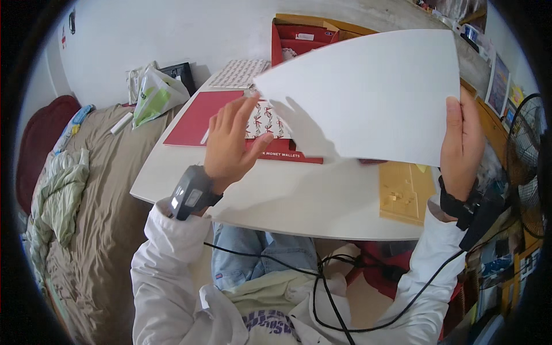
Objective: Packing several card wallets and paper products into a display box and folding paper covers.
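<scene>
My right hand (462, 133) grips a large white sheet of card or paper (379, 95) by its right edge, thumb on the near face. The sheet is raised over the white table and tilts down to the left. Near its left corner my left hand (230, 140) is spread, fingers apart, with nothing plainly held. Beneath and beside that hand lie a red sheet or folder (194, 116), a card patterned with sprigs and red bows (269, 120) and a red pack with white lettering (293, 156). A gold-coloured flat piece (403, 194) lies at the table's right.
A patterned white sheet (239, 73) lies at the table's far left, and a red box (302, 36) stands behind the white sheet. To the right is a black fan (528, 159). Left is a bed (99, 189) with a plastic bag (157, 92). Black cables (319, 271) cross my lap.
</scene>
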The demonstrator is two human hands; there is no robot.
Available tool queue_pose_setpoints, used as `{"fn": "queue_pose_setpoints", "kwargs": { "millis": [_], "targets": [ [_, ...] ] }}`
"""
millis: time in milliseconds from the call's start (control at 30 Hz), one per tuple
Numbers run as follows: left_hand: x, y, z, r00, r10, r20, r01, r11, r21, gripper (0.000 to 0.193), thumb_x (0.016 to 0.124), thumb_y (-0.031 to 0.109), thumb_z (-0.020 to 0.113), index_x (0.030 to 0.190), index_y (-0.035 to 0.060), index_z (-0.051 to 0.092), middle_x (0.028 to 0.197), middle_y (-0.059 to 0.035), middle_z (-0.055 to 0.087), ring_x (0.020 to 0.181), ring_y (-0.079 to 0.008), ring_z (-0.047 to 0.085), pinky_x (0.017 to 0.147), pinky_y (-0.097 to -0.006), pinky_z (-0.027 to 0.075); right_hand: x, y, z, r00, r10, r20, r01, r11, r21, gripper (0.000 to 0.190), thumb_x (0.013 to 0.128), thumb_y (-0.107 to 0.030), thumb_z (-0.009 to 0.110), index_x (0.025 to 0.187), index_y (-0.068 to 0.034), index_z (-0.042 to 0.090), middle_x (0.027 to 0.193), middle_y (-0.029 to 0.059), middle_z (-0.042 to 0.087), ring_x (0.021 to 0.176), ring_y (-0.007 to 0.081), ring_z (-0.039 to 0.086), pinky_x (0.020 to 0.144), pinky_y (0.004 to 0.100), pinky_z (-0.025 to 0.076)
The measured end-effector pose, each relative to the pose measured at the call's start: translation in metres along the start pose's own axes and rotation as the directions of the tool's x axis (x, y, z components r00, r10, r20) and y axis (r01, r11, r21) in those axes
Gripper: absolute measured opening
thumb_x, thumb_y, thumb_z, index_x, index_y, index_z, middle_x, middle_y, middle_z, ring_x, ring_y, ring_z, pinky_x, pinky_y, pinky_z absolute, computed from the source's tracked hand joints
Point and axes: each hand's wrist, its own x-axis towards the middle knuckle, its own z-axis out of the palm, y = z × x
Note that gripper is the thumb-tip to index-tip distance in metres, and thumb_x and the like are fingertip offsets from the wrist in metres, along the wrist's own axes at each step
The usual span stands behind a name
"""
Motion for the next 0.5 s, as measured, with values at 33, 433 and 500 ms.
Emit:
{"fn": "queue_pose_setpoints", "kwargs": {
  "millis": [33,433,500],
  "targets": [
    [0.001,0.003,-0.007,0.993,0.041,-0.111,-0.044,0.999,-0.025,0.064,0.084,0.032,0.063,0.135,0.0032,0.038,0.122,-0.0181,0.048,0.109,-0.0324,0.048,0.093,-0.0429,0.033,0.005,0.000,0.000,1.000,-0.004,0.003,0.004,1.000,0.002,0.025,0.097,-0.011,0.046,0.115,0.003,0.055,0.095,0.0148,0.064,0.082,0.0223,0.062,0.075,0.0296,0.046],
    [0.007,0.036,-0.044,0.998,0.053,-0.026,-0.057,0.756,-0.652,0.071,0.083,0.007,0.064,0.142,0.0032,0.025,0.117,-0.0197,0.053,0.098,-0.0268,0.055,0.085,-0.0351,0.044,0.063,-0.054,0.014,0.791,-0.340,0.508,0.269,0.940,0.211,0.034,0.098,-0.012,0.039,0.126,0.003,0.049,0.114,0.0192,0.060,0.105,0.0278,0.057,0.094,0.0316,0.039],
    [0.007,0.039,-0.043,0.996,0.054,-0.065,-0.083,0.758,-0.647,0.068,0.086,0.001,0.059,0.143,0.0055,0.023,0.103,-0.0138,0.056,0.084,-0.0176,0.055,0.074,-0.0288,0.046,0.070,-0.059,0.020,0.752,-0.294,0.589,0.204,0.955,0.217,0.032,0.096,-0.010,0.041,0.125,0.003,0.050,0.110,0.0197,0.061,0.099,0.0279,0.060,0.089,0.0307,0.042]
  ]
}}
